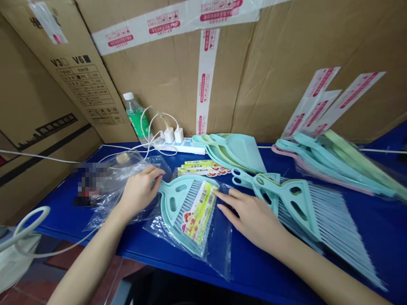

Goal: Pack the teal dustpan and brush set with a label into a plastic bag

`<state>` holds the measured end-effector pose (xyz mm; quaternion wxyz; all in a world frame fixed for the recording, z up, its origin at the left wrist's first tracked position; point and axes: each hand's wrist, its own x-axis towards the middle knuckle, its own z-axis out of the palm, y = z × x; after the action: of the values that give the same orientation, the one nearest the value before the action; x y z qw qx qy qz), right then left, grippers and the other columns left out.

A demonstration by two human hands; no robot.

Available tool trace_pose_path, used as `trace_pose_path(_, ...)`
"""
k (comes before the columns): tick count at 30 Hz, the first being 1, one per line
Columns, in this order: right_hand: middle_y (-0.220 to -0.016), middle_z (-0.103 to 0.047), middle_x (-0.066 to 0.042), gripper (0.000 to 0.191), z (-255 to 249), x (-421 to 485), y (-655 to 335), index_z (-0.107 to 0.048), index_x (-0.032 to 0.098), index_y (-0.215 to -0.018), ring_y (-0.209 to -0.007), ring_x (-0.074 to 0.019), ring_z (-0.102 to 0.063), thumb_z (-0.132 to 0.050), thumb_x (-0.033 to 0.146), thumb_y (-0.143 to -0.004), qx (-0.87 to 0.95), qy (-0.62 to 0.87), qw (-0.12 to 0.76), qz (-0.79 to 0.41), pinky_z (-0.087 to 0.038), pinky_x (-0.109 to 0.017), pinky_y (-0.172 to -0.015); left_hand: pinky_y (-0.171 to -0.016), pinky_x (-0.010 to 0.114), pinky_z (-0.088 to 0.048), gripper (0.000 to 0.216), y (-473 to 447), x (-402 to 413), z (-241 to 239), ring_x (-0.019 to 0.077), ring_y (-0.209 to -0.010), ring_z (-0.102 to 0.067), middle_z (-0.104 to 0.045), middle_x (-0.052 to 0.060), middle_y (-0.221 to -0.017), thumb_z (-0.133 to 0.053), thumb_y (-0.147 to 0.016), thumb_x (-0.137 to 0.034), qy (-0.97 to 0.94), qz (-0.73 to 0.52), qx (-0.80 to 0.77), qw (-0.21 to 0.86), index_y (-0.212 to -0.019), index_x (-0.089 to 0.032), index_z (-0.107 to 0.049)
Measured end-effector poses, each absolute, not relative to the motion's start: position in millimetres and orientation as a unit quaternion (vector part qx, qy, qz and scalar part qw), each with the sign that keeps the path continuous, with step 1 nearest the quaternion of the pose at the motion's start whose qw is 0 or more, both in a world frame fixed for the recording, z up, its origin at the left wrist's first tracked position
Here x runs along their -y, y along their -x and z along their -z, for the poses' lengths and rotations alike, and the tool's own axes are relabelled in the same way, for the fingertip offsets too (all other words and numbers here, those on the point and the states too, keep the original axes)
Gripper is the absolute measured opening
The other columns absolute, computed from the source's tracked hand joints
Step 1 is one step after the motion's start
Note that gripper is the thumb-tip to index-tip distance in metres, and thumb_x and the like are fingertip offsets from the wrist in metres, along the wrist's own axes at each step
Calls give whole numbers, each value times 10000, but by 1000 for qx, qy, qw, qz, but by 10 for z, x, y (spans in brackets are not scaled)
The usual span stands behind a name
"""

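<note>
Dustpan set [173,201], bagged with its brush, lies on the blue worktop [60,207] toward six o'clock. It should handle light and stiff, its crinkled clear film [221,250] slippery; best gripped by the handle at ten o'clock, where the left hand [144,188] curls closed. The right hand [246,212], fingers loosely parted, touches the printed card [202,207] at two o'clock.
</note>
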<state>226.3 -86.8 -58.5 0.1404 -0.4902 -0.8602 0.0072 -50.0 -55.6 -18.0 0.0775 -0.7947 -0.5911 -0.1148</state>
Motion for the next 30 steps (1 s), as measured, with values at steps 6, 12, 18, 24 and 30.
trace_pose_path(6, -852, -672, -53, 346, 586, 864, -2260, -664, 193, -1133, -667, -195, -670, -378, 207, -938, 865, 468, 182, 20, -498, -304, -548, -648, 300, -512, 316, 399, 609, 142, 249, -862, -694, -693, 63, -994, -368, -943, -244, 786, 49, 613, 59, -1057, -210, -661)
trace_pose_path(12, -898, -638, -73, 299, 568, 794, -2286, -637, 210, -1058, -843, -217, -641, -377, 158, -921, 867, 436, 232, 64, -534, -325, -697, -741, 364, -533, 341, 374, 607, 89, 306, -948, -695, -712, 109, -1059, -376, -952, -228, 723, -37, 687, 66, -1205, -179, -600)
trace_pose_path(18, -1175, -643, -110, 411, 712, 743, -2279, -509, 208, -1322, -1036, -264, -613, -358, 186, -941, 880, 420, 199, 98, -526, -434, -879, -731, 426, -534, 374, 388, 613, 48, 362, -909, -702, -743, 134, -949, -346, -973, -288, 672, -92, 731, 72, -1207, -168, -613)
trace_pose_path(24, -1095, -655, -108, 437, 737, 726, -2290, -503, 207, -1340, -970, -260, -621, -350, 166, -933, 881, 423, 195, 87, -546, -410, -831, -745, 412, -528, 372, 407, 610, 61, 351, -934, -697, -745, 126, -964, -343, -966, -288, 684, -84, 722, 56, -1189, -179, -621)
trace_pose_path(30, -1064, -637, -142, 429, 693, 747, -2302, -512, 149, -1322, -933, -261, -639, -330, 206, -938, 865, 456, 205, 51, -567, -372, -723, -787, 373, -514, 353, 463, 563, 97, 307, -954, -696, -744, 99, -995, -339, -942, -262, 722, -12, 692, 6, -1140, -189, -621)
